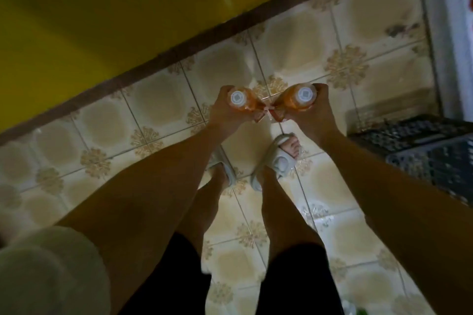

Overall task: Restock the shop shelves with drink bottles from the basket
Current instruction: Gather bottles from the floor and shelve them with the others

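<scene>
Gripping bottles [245, 101] (arms outstretched downward)

A tiled floor [163, 100] is seen from above, cream with beige centres and brown floral motifs at the tile corners. A yellow wall [76, 7] fills the far left, edged along its foot by a dark brown skirting strip [179, 48]. Pale slide sandals [279, 158] are worn on the feet at the middle, below black shorts [294, 276] near the bottom. A white sleeve [46, 271] is blurred at the near left. A pale grey upright frame [440, 33] stands at the far right.
</scene>
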Demonstrator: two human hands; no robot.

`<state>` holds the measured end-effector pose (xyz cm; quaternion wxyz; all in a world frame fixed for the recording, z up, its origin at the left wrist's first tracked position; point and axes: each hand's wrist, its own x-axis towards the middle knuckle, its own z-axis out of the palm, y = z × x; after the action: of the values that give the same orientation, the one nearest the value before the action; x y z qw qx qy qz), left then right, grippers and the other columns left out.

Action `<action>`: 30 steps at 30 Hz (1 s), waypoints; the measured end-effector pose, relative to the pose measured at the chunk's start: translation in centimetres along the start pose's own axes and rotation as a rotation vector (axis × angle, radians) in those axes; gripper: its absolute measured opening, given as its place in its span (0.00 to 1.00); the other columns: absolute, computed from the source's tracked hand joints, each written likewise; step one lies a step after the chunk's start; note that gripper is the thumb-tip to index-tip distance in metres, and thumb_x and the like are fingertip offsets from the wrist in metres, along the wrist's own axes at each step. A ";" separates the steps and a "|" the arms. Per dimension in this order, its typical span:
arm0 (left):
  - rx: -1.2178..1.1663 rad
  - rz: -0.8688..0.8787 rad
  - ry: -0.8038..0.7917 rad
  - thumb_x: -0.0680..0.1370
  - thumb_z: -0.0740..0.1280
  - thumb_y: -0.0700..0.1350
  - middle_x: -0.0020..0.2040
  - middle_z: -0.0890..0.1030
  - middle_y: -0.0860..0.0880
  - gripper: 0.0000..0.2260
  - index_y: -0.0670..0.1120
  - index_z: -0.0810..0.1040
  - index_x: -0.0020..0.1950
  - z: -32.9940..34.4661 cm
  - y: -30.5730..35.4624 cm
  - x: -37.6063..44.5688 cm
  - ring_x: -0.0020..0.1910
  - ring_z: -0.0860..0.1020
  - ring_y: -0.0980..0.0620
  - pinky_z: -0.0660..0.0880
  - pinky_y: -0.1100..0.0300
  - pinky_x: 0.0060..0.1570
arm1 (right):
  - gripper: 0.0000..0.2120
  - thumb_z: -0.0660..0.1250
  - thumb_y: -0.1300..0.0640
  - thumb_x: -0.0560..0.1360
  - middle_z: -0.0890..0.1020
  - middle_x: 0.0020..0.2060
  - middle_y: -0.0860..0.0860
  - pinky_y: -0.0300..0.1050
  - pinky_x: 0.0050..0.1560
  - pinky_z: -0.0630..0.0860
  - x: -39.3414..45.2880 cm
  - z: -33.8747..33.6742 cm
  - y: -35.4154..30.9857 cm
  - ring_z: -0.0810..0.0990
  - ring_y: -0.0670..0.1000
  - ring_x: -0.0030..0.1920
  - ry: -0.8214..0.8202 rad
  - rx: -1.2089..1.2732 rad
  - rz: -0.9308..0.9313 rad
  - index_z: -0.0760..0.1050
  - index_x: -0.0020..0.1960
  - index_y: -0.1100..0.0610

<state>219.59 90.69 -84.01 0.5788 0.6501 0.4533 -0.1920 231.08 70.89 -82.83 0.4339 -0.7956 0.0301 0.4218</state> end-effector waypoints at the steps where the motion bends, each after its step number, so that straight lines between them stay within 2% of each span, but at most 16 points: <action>1: 0.037 -0.004 -0.016 0.59 0.85 0.44 0.52 0.79 0.53 0.42 0.43 0.67 0.66 -0.9 3.0 -3.3 0.47 0.79 0.59 0.80 0.61 0.45 | 0.38 0.86 0.49 0.53 0.83 0.50 0.49 0.57 0.54 0.80 -2.4 -1.8 -1.6 0.84 0.53 0.51 -0.009 0.010 0.010 0.66 0.54 0.43; 3: 0.045 0.021 -0.054 0.61 0.84 0.37 0.52 0.78 0.51 0.40 0.43 0.64 0.64 -2.7 6.9 -7.9 0.49 0.79 0.56 0.79 0.61 0.46 | 0.39 0.86 0.50 0.53 0.85 0.48 0.51 0.60 0.52 0.82 -7.6 -4.9 -5.8 0.85 0.54 0.49 0.007 0.039 0.042 0.72 0.58 0.53; 5: 0.070 0.053 -0.082 0.63 0.83 0.39 0.53 0.78 0.52 0.37 0.45 0.65 0.64 -4.3 10.6 -12.1 0.52 0.80 0.55 0.79 0.62 0.49 | 0.38 0.85 0.50 0.58 0.84 0.50 0.52 0.55 0.51 0.82 -13.4 -7.4 -9.9 0.84 0.52 0.50 0.046 0.080 0.048 0.73 0.62 0.59; 7: 0.078 0.078 -0.154 0.65 0.83 0.43 0.55 0.79 0.53 0.34 0.47 0.67 0.65 -5.5 14.2 -15.9 0.55 0.80 0.56 0.76 0.67 0.49 | 0.31 0.81 0.52 0.66 0.82 0.54 0.49 0.47 0.54 0.80 -19.0 -8.7 -13.8 0.82 0.48 0.54 0.049 0.194 0.033 0.72 0.64 0.55; 10: 0.066 0.142 -0.295 0.60 0.84 0.54 0.64 0.80 0.51 0.43 0.51 0.69 0.71 -7.0 18.5 -21.6 0.63 0.78 0.52 0.76 0.51 0.63 | 0.19 0.75 0.49 0.72 0.80 0.57 0.50 0.54 0.59 0.80 -26.6 -8.9 -18.5 0.81 0.52 0.56 0.102 0.359 -0.005 0.75 0.61 0.48; 11: 0.061 0.177 -0.338 0.58 0.84 0.57 0.63 0.80 0.51 0.44 0.53 0.70 0.70 -7.2 20.1 -23.3 0.63 0.79 0.51 0.75 0.47 0.64 | 0.19 0.73 0.48 0.74 0.80 0.58 0.50 0.54 0.59 0.80 -28.7 -8.8 -19.9 0.81 0.52 0.56 0.135 0.404 -0.027 0.75 0.63 0.47; 14: 0.074 0.264 -0.475 0.62 0.82 0.57 0.60 0.83 0.52 0.37 0.52 0.74 0.67 -7.8 22.9 -27.2 0.59 0.81 0.51 0.77 0.46 0.63 | 0.32 0.72 0.44 0.74 0.80 0.61 0.53 0.55 0.58 0.80 -33.2 -7.4 -22.5 0.83 0.54 0.56 0.204 0.532 -0.047 0.66 0.75 0.49; 16: 0.080 0.289 -0.509 0.59 0.80 0.64 0.57 0.84 0.52 0.37 0.56 0.75 0.65 -8.3 24.1 -29.9 0.57 0.83 0.50 0.78 0.47 0.60 | 0.31 0.70 0.43 0.75 0.83 0.58 0.55 0.57 0.60 0.79 -36.0 -6.4 -23.7 0.85 0.54 0.54 0.277 0.657 -0.077 0.68 0.74 0.54; 18: 0.065 0.306 -0.549 0.57 0.77 0.71 0.54 0.86 0.52 0.37 0.60 0.75 0.62 -8.7 25.2 -32.0 0.54 0.84 0.49 0.79 0.46 0.58 | 0.27 0.68 0.43 0.77 0.85 0.54 0.55 0.57 0.60 0.79 -38.3 -5.6 -24.6 0.86 0.54 0.52 0.366 0.757 -0.096 0.71 0.69 0.57; 19: 0.061 0.306 -0.586 0.60 0.76 0.71 0.54 0.86 0.50 0.36 0.59 0.75 0.63 -8.8 25.6 -33.0 0.53 0.85 0.48 0.78 0.45 0.59 | 0.26 0.67 0.42 0.77 0.85 0.53 0.55 0.57 0.60 0.79 -39.5 -5.2 -25.1 0.86 0.54 0.51 0.410 0.789 -0.105 0.72 0.68 0.57; 21: 0.059 0.321 -0.651 0.67 0.73 0.69 0.54 0.86 0.46 0.33 0.54 0.75 0.66 -8.5 26.9 -35.2 0.53 0.85 0.44 0.78 0.40 0.60 | 0.27 0.66 0.38 0.76 0.85 0.52 0.53 0.56 0.59 0.79 -41.9 -4.5 -26.2 0.86 0.53 0.51 0.530 0.806 -0.122 0.73 0.68 0.55; 24: 0.086 0.401 -0.717 0.70 0.71 0.69 0.54 0.85 0.43 0.31 0.53 0.74 0.67 -7.2 28.9 -38.6 0.53 0.85 0.42 0.79 0.39 0.58 | 0.23 0.63 0.38 0.78 0.84 0.52 0.51 0.57 0.59 0.79 -45.1 -4.3 -27.6 0.84 0.52 0.52 0.768 0.774 -0.158 0.73 0.65 0.51; 27: 0.124 0.476 -0.744 0.74 0.69 0.66 0.54 0.85 0.44 0.25 0.54 0.73 0.64 -5.6 30.7 -41.9 0.52 0.85 0.43 0.80 0.42 0.58 | 0.18 0.59 0.41 0.81 0.80 0.49 0.47 0.48 0.53 0.78 -48.4 -4.9 -28.3 0.82 0.47 0.49 0.967 0.685 -0.229 0.71 0.63 0.51; 28: 0.130 0.490 -0.749 0.73 0.68 0.67 0.56 0.84 0.43 0.28 0.53 0.71 0.66 -5.1 31.0 -43.0 0.52 0.84 0.43 0.80 0.43 0.58 | 0.18 0.59 0.41 0.81 0.79 0.49 0.46 0.44 0.50 0.77 -49.4 -5.1 -28.3 0.81 0.46 0.49 1.011 0.666 -0.257 0.70 0.63 0.52; 30: 0.164 0.517 -0.784 0.67 0.69 0.72 0.58 0.83 0.42 0.41 0.53 0.67 0.73 -4.0 31.3 -45.0 0.54 0.84 0.42 0.80 0.41 0.57 | 0.20 0.60 0.39 0.80 0.79 0.52 0.49 0.45 0.52 0.77 -51.4 -5.5 -27.8 0.81 0.47 0.51 1.076 0.643 -0.300 0.69 0.63 0.53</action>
<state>220.69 80.42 -30.04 0.6816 0.6638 0.0073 -0.3077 213.13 67.83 -27.03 0.6292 -0.7217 0.2568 -0.1313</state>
